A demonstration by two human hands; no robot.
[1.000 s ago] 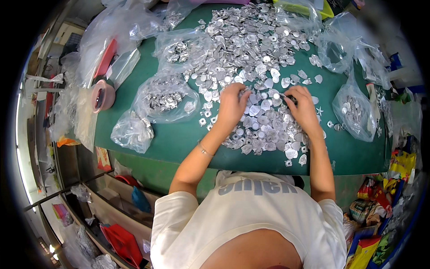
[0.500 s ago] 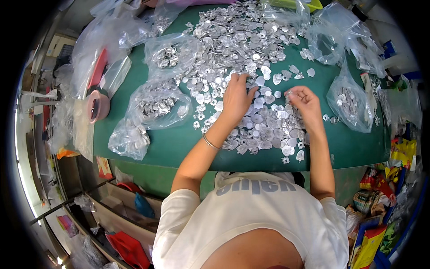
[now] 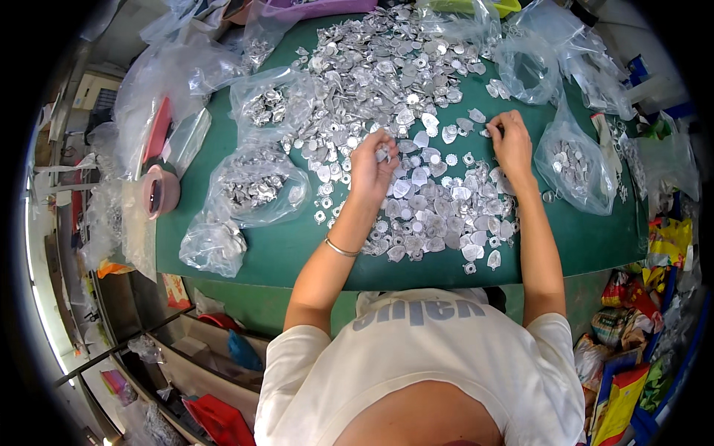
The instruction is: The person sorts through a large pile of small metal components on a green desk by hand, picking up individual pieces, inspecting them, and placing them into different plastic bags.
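A large heap of small silvery metal pieces covers the far middle of the green table. A flatter spread of similar flat metal pieces lies nearer me. My left hand is over the near edge of the heap, fingers curled around a metal piece. To the right, my right hand is closed in a pinch beside a few loose pieces; a small metal piece shows at its fingertips. Some of the pieces are flat and rounded, others small with notched edges.
Clear plastic bags with metal parts stand left and right of the spread. A pink cup and a red tray are at the left edge. Purple and yellow-green bins stand at the back.
My left hand has drawn back from the heap, and its fingers have curled around a piece. My right hand has moved farther away from me, toward the loose pieces, still pinching.
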